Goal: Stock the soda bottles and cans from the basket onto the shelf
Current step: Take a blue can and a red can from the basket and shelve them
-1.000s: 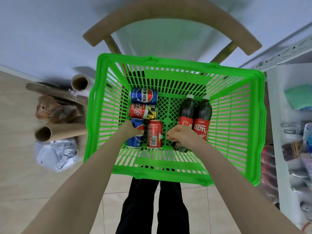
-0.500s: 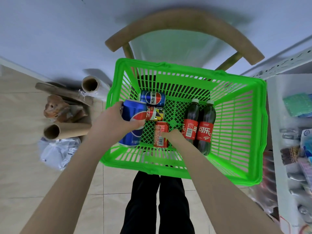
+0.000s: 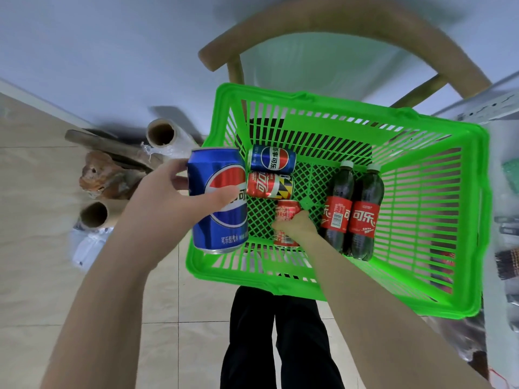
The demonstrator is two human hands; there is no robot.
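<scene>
Left hand [image 3: 168,203] clamped around blue can [image 3: 217,200], raised clear of green basket [image 3: 474,220] for transfer to shelf; right hand [image 3: 297,227] closing on red can [image 3: 285,220] lying inside, beside two bottles [image 3: 351,211].

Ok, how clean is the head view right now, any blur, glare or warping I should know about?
Head view: wide-angle warping bends the chair back and green basket rim; motion blur smears the shelf at the right edge and the floor clutter; the blue can in the left hand looms oversized; labels stay readable; lighting soft, no harsh glare.
</scene>
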